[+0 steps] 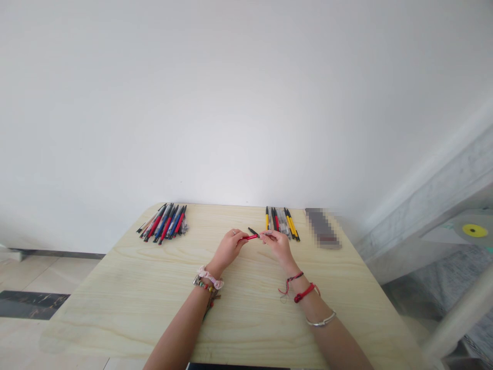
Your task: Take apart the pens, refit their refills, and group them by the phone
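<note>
Above the middle of a light wooden table [127, 303], my left hand [228, 248] pinches a red pen [249, 237] by its left end. My right hand [278, 243] pinches a small grey tip piece at the pen's right end, and the two hands nearly meet. A short black pen part [253, 231] lies on the table just behind the red pen. A pile of several red, blue and black pens [165, 224] sits at the far left. A smaller row of yellow, red and clear pens [282, 222] lies at the far right, close behind my right hand.
A blurred dark flat object [322, 229] lies at the table's far right corner. A white wall stands right behind the table. A grey marble ledge with a yellow disc [474, 230] runs along the right. Tiled floor shows at the left.
</note>
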The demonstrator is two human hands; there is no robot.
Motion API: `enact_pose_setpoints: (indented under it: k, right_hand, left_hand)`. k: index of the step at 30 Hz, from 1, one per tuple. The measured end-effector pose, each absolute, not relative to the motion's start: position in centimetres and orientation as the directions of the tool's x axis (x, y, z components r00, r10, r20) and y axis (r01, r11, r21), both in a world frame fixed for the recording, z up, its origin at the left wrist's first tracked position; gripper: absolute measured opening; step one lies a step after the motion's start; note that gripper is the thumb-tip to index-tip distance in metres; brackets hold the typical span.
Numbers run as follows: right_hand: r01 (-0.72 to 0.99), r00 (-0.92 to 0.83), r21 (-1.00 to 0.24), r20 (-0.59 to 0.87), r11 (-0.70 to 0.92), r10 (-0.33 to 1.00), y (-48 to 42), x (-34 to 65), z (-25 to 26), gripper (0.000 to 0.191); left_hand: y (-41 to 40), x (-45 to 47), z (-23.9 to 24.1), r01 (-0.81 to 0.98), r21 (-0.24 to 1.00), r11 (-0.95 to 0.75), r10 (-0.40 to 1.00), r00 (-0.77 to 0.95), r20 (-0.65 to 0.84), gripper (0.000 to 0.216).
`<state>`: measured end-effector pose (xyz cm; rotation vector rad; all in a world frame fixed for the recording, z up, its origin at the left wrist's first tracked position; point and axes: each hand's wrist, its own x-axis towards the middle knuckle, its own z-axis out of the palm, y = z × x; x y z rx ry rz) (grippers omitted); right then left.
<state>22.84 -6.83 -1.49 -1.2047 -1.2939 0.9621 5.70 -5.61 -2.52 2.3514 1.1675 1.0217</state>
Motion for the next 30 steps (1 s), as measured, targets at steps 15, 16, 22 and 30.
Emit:
enact_pose_setpoints:
  k: [15, 16, 22, 30]
  right_hand:
    - [0.12, 0.111, -0.966, 0.24, 0.227, 0.964, -7.08, 22.8, -1.47, 0.023]
    - [0.126, 0.105, -0.966, 0.24, 0.226, 0.965, -7.06, 22.83, -1.45, 0.023]
    - [0.118, 0.066, -0.974, 0.202, 0.194, 0.977, -7.07, 22.71, -1.55, 0.023]
    - [0.209, 0.107, -0.945, 0.279, 0.252, 0.954, -7.21, 23.21, -1.46, 0.022]
  left_hand:
    - [-5.76, 5.88, -2.41, 0.521, 0.618, -0.589, 0.802, 0.473, 0.365, 0.023]
    - [-5.75, 5.86, -2.42, 0.52, 0.617, -0.591, 0.8, 0.476, 0.366, 0.023]
    - [-5.81, 5.81, -2.27, 0.523, 0.623, -0.582, 0.806, 0.472, 0.358, 0.022]
    - [-6.02, 6.01, -1.69, 0.534, 0.628, -0.566, 0.815, 0.48, 0.325, 0.025]
